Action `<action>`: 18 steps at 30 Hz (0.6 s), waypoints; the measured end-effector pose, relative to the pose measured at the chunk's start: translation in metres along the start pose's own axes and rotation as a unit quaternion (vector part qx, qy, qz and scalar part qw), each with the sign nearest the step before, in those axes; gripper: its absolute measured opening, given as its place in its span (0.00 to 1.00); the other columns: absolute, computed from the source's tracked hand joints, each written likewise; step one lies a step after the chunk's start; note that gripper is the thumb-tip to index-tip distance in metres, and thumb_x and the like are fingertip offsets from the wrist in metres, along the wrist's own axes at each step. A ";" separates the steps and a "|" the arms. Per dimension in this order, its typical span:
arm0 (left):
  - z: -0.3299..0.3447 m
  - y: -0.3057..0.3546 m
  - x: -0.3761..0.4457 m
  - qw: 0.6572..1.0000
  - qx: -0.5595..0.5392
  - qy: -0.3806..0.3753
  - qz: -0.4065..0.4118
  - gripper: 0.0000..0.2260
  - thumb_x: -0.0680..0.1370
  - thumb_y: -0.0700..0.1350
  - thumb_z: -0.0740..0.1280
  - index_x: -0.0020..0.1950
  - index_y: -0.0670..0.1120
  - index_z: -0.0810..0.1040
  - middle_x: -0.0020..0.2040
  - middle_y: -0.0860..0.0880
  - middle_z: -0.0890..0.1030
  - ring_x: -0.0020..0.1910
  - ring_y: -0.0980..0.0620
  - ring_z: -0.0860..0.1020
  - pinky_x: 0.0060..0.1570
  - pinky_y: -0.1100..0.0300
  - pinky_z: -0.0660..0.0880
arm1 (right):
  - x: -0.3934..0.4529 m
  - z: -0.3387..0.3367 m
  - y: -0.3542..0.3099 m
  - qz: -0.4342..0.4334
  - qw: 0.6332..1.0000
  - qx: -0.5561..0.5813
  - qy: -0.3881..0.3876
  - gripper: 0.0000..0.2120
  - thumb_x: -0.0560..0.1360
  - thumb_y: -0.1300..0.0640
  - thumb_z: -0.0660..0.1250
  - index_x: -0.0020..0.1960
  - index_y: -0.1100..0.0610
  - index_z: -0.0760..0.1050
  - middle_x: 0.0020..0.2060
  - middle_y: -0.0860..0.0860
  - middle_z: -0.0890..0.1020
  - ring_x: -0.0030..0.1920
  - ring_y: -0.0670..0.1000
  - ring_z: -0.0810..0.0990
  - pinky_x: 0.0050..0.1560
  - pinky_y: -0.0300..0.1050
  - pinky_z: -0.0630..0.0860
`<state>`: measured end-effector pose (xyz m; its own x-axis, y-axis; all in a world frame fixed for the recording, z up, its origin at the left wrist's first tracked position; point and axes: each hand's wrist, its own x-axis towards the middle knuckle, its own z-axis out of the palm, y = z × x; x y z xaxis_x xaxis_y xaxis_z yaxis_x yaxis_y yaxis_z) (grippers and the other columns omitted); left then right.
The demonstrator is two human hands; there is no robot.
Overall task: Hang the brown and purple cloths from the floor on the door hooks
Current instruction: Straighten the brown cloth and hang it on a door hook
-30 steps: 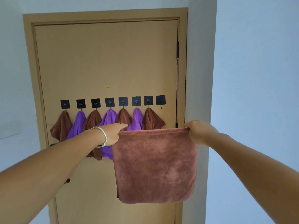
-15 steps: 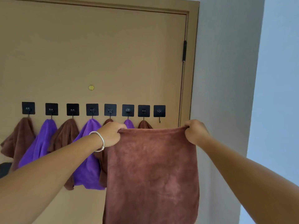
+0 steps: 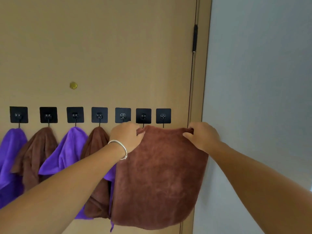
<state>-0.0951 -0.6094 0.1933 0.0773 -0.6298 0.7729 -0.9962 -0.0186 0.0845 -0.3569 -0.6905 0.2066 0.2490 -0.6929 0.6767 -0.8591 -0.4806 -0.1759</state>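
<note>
I hold a brown cloth (image 3: 158,176) spread flat against the tan door (image 3: 104,48). My left hand (image 3: 127,135) pinches its top left corner and my right hand (image 3: 201,135) grips its top right corner. Its top edge lies just under the rightmost black hook (image 3: 163,116) and the hook beside it (image 3: 143,116). Along the row of black hooks, purple cloths (image 3: 67,149) and brown cloths (image 3: 36,152) hang in turn. The held cloth hides the hanging cloths behind it.
The door frame (image 3: 199,81) with a black hinge (image 3: 195,38) runs down just right of the hooks. A pale grey wall (image 3: 258,81) lies beyond it. A small brass peephole (image 3: 73,85) sits above the hooks.
I have stepped closer to the door; the hooks look larger. Both hands have raised the brown cloth, so its top edge now reaches the two rightmost hooks.
</note>
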 end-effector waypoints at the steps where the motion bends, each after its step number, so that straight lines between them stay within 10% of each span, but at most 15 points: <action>1: 0.002 0.004 0.001 0.999 0.020 0.006 0.025 0.12 0.79 0.53 0.61 0.37 0.51 0.67 0.34 0.53 0.73 0.32 0.50 0.75 0.29 0.57 0.67 | 0.005 0.004 0.002 -0.016 1.000 -0.026 0.009 0.09 0.77 0.43 0.64 0.42 0.46 0.71 0.35 0.45 0.75 0.37 0.47 0.76 0.36 0.43 0.69; 7: 0.014 0.010 0.024 0.970 0.129 -0.073 0.194 0.17 0.76 0.38 0.62 0.63 0.50 0.69 0.55 0.47 0.71 0.46 0.46 0.71 0.36 0.52 0.70 | 0.037 0.022 -0.004 -0.027 1.000 0.008 0.013 0.09 0.80 0.54 0.59 0.42 0.49 0.63 0.34 0.46 0.72 0.34 0.47 0.72 0.32 0.43 0.67; 11: 0.024 0.014 0.039 0.975 0.136 -0.110 0.139 0.17 0.81 0.49 0.59 0.71 0.55 0.66 0.57 0.48 0.68 0.52 0.45 0.71 0.44 0.54 0.70 | 0.047 0.030 -0.007 -0.081 0.995 0.049 0.008 0.15 0.73 0.69 0.57 0.45 0.49 0.70 0.42 0.48 0.75 0.42 0.49 0.72 0.36 0.41 0.63; 18: 0.040 0.037 0.048 0.966 0.210 -0.136 0.065 0.16 0.80 0.40 0.58 0.68 0.48 0.68 0.60 0.43 0.68 0.51 0.44 0.75 0.39 0.53 0.66 | 0.056 0.057 -0.011 -0.061 0.996 0.069 -0.016 0.13 0.79 0.59 0.57 0.61 0.53 0.73 0.53 0.51 0.77 0.51 0.52 0.77 0.50 0.47 0.75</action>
<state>-0.1293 -0.6715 0.2086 -0.0055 -0.8282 0.5604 -0.9289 -0.2033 -0.3095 -0.3077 -0.7543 0.2055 0.3641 -0.6397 0.6769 -0.7527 -0.6302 -0.1907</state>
